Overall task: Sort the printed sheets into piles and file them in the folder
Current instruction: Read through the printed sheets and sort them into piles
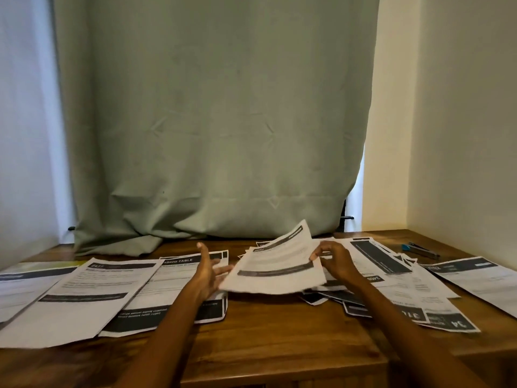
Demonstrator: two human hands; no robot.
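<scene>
1. White paper with dark header bands: a small sheaf of printed sheets (275, 268) is lifted just above the table's middle, tilted up toward the far side, probably so its heading can be read before it joins a pile.
2. Right hand (334, 263) pinches the sheaf's right edge; left hand (208, 271) is relaxed and spread, fingers under the left edge, steadying rather than gripping.
3. Left of centre, three overlapping sheets (84, 295) lie fanned on the wooden table (265, 337); right, a looser heap (397, 278) awaits sorting.
4. Far right, a pen (419, 250), or possibly a cutter; blur hides which.
5. Green curtain (212, 121) hangs behind. No folder visible.
</scene>
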